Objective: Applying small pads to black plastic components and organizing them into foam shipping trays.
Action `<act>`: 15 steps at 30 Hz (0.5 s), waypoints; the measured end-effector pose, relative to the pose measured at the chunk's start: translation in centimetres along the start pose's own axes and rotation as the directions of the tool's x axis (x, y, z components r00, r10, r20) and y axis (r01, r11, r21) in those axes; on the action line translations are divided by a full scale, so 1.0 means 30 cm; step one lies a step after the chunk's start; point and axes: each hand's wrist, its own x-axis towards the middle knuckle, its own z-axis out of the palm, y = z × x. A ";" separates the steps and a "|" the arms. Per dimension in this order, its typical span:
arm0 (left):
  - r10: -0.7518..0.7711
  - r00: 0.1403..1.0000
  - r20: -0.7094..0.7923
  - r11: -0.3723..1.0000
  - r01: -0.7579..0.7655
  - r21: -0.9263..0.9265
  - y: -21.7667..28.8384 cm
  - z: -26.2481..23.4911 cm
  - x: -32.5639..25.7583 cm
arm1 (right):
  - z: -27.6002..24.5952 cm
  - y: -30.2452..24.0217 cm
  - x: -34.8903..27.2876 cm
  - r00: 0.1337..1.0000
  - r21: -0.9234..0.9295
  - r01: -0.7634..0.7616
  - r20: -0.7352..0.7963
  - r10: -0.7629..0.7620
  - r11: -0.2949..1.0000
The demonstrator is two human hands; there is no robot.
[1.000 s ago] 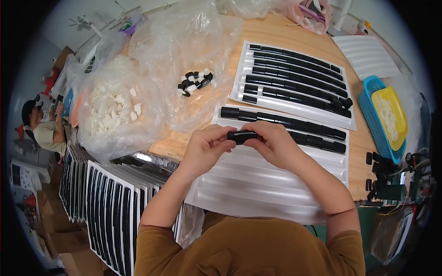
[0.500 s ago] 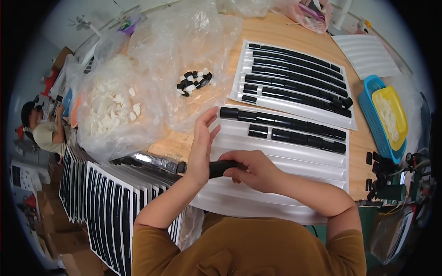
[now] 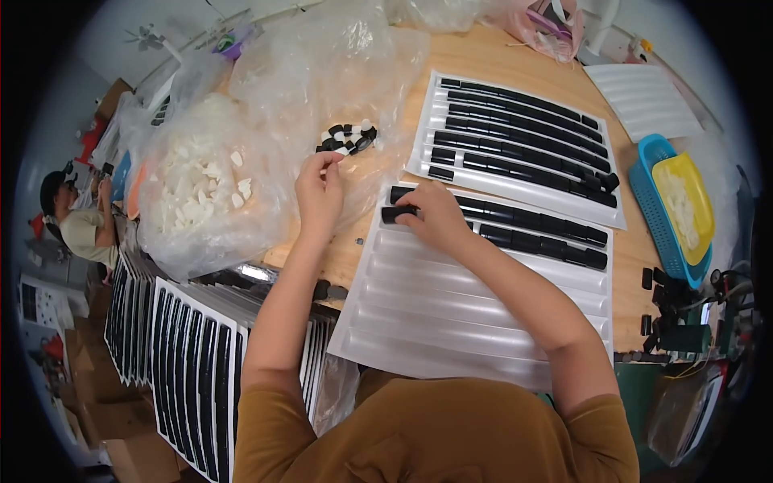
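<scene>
My right hand (image 3: 437,214) closes its fingers on a short black cylinder (image 3: 396,215), at the left end of the second row of a white ridged tray (image 3: 475,314). Other black cylinders (image 3: 499,211) lie end to end in the far row, and a few (image 3: 539,247) share the second row. Further left, my left hand (image 3: 320,189) has its fingers curled in a pinch at the near edge of a small pile of black and white caps (image 3: 351,137) on clear plastic. Whether a cap is between those fingertips is hidden.
A second tray (image 3: 435,171) with black cylinders lies beyond the first. A bag of white pieces (image 3: 201,193) sits left, with stacked filled trays (image 3: 193,362) below it. At right stands a blue basket (image 3: 644,193) holding a yellow one. Another person (image 3: 80,217) sits far left.
My hands have parted. The right carried the black cylinder forward to the tray's second row; the left moved forward and left to the pile of caps.
</scene>
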 end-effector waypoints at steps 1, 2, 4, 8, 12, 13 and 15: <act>-0.062 0.994 0.085 0.983 0.046 0.177 -0.042 -0.008 0.038 | -0.002 0.022 -0.009 0.999 -0.090 0.043 -0.023 -0.045 0.995; -0.060 0.995 0.081 0.983 0.045 0.177 -0.088 -0.020 0.068 | -0.010 0.037 -0.014 0.995 -0.176 0.088 -0.038 -0.096 0.980; 0.091 0.992 0.090 0.815 -0.126 0.565 -0.163 -0.040 0.103 | -0.054 0.060 -0.034 0.989 -0.237 0.136 -0.022 -0.145 0.962; 0.433 0.896 0.094 0.660 -0.387 0.644 -0.221 -0.039 0.131 | -0.197 0.101 -0.071 0.982 -0.409 0.186 0.112 -0.154 0.893; 0.131 0.961 0.245 0.663 -0.269 0.699 -0.251 -0.051 0.156 | -0.230 0.122 0.008 0.994 -0.464 0.110 0.074 -0.085 0.879; 0.068 0.968 0.242 0.673 -0.224 0.705 -0.249 -0.046 0.161 | -0.215 0.133 0.035 0.993 -0.438 0.056 -0.066 -0.095 0.897; 0.055 0.973 0.226 0.665 -0.204 0.719 -0.220 -0.034 0.159 | -0.164 0.172 0.066 0.989 -0.455 0.053 -0.098 -0.109 0.889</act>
